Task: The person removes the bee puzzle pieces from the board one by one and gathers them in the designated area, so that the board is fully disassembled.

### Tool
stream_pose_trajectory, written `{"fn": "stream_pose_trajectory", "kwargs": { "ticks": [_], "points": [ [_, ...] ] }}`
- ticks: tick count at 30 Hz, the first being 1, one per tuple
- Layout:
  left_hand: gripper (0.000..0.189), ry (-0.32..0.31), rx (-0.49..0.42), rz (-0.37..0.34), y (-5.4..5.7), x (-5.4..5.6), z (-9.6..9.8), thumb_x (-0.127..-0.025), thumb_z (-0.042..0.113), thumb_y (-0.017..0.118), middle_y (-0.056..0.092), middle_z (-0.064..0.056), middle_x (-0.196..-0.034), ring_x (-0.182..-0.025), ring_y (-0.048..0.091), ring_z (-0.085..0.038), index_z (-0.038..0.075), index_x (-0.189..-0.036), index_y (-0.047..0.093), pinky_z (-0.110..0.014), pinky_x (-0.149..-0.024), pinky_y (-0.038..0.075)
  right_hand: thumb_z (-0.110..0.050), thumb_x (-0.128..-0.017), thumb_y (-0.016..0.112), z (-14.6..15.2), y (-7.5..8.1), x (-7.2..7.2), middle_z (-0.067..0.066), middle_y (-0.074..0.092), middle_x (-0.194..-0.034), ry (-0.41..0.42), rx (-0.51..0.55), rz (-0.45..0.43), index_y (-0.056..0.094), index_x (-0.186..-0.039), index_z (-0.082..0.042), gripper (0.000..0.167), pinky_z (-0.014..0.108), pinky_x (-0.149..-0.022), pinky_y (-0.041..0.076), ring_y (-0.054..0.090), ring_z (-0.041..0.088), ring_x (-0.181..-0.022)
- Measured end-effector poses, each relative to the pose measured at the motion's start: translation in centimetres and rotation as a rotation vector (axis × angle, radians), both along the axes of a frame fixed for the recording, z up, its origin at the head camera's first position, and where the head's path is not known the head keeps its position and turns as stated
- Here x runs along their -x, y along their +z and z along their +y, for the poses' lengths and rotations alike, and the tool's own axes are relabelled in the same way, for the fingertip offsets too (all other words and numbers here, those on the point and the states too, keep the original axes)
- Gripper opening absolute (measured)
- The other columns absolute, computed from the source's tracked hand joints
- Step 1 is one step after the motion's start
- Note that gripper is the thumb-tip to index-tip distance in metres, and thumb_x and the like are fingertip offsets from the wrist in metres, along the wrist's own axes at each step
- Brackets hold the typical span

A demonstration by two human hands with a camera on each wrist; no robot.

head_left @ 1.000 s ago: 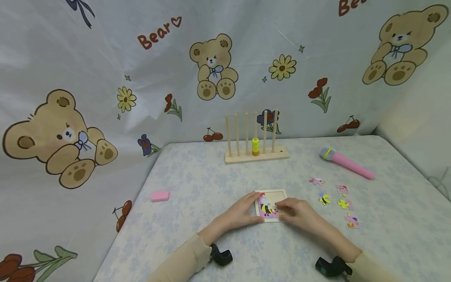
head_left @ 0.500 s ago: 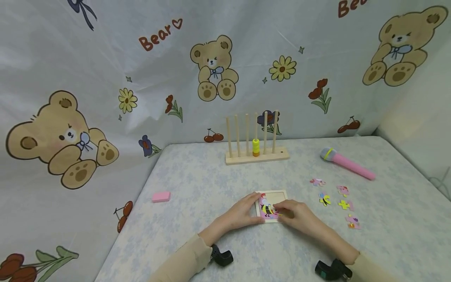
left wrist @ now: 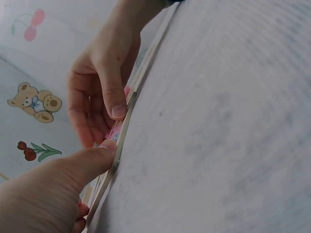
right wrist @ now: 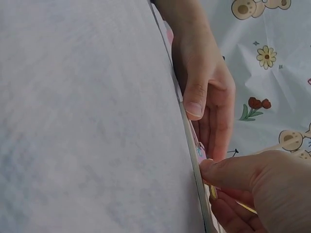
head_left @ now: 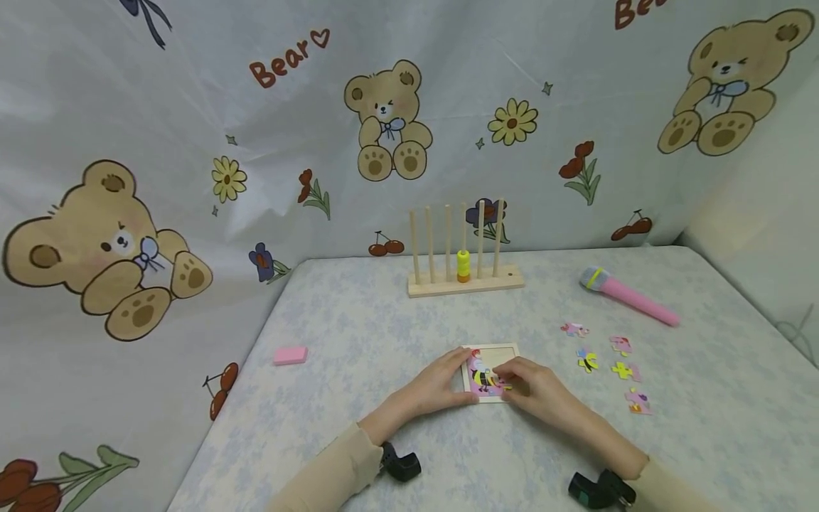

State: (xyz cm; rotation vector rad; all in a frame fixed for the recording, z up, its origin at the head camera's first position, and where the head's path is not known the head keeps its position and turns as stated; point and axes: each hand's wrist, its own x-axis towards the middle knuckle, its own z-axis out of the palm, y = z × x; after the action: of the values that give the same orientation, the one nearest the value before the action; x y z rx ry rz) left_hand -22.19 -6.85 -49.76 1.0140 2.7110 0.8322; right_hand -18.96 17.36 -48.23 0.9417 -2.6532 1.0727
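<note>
My left hand holds the wooden puzzle tray by its left side, thumb at the near edge and fingers at the far-left corner. Joined bee-picture pieces fill the tray's left and lower part, while its upper right shows bare wood. Over the tray's right half, my right hand has thumb and fingers bent together at the picture's right edge. In the right wrist view a yellow-edged puzzle piece shows between those fingertips; most of it is hidden. The left thumb presses on the tray's rim there.
Several loose puzzle pieces lie right of the tray. Behind them is a pink toy microphone. A wooden peg stand with yellow and orange beads stands at the back. A pink block lies at left.
My right fingertips have shifted slightly left over the tray, closer to the joined pieces. The left hand keeps its hold, and the loose pieces lie as before.
</note>
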Motion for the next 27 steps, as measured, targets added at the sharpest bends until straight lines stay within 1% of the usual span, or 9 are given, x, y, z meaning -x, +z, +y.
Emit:
{"fn": "stream_pose_trajectory", "kwargs": {
  "ticks": [9,15,19,21,23,27],
  "points": [
    [0.083,-0.006,-0.009,0.005,0.1,-0.1,0.1,-0.085,0.045,0.067,0.031,-0.012,-0.150,-0.138,0.025,-0.023,0.006,-0.148,0.030,-0.036,-0.109,0.026,-0.004,-0.077,0.077,0.2,-0.1,-0.1,0.005,0.061,-0.107,0.045,-0.024,0.090,0.067,-0.114,-0.004,0.039,0.036,-0.076,0.053,0.058,0.014,-0.090],
    [0.083,-0.010,-0.010,0.004,0.1,-0.1,0.1,-0.085,0.045,0.068,0.030,-0.012,-0.150,-0.138,0.024,-0.023,0.006,-0.148,0.030,-0.036,-0.109,0.026,0.001,-0.072,0.078,0.4,-0.3,0.1,0.009,0.062,-0.105,0.077,-0.010,0.211,0.068,-0.110,-0.001,0.039,0.035,-0.073,0.054,0.061,0.018,-0.089],
    [0.083,-0.001,-0.003,-0.001,0.1,0.0,0.1,-0.085,0.044,0.068,0.030,-0.012,-0.150,-0.138,0.024,-0.023,0.006,-0.148,0.029,-0.036,-0.109,0.026,0.003,-0.070,0.078,0.4,-0.1,0.3,0.010,0.062,-0.103,0.088,0.008,0.281,0.069,-0.107,0.001,0.039,0.033,-0.072,0.055,0.062,0.020,-0.088],
    [0.083,0.001,0.001,-0.008,0.2,-0.1,0.1,-0.085,0.045,0.068,0.030,-0.012,-0.150,-0.138,0.024,-0.023,0.007,-0.148,0.029,-0.036,-0.109,0.026,0.003,-0.070,0.078,0.5,0.3,0.4,0.008,0.063,-0.102,0.077,0.021,0.278,0.069,-0.108,0.001,0.039,0.034,-0.072,0.055,0.063,0.020,-0.088],
    [0.084,0.004,0.004,-0.012,0.2,-0.1,0.0,-0.085,0.045,0.067,0.030,-0.012,-0.150,-0.139,0.024,-0.023,0.007,-0.148,0.028,-0.037,-0.109,0.025,0.003,-0.071,0.077,0.8,1.1,0.3,0.007,0.064,-0.101,0.059,0.047,0.256,0.068,-0.108,0.001,0.038,0.036,-0.071,0.055,0.064,0.019,-0.087],
    [0.084,0.010,0.009,-0.014,0.3,-0.2,0.0,-0.085,0.047,0.066,0.029,-0.010,-0.151,-0.139,0.022,-0.021,0.008,-0.149,0.028,-0.036,-0.110,0.024,0.000,-0.076,0.076,2.7,2.9,-0.1,0.002,0.064,-0.104,-0.018,0.071,0.153,0.068,-0.112,-0.004,0.036,0.040,-0.072,0.054,0.063,0.016,-0.088]
  ]
}}
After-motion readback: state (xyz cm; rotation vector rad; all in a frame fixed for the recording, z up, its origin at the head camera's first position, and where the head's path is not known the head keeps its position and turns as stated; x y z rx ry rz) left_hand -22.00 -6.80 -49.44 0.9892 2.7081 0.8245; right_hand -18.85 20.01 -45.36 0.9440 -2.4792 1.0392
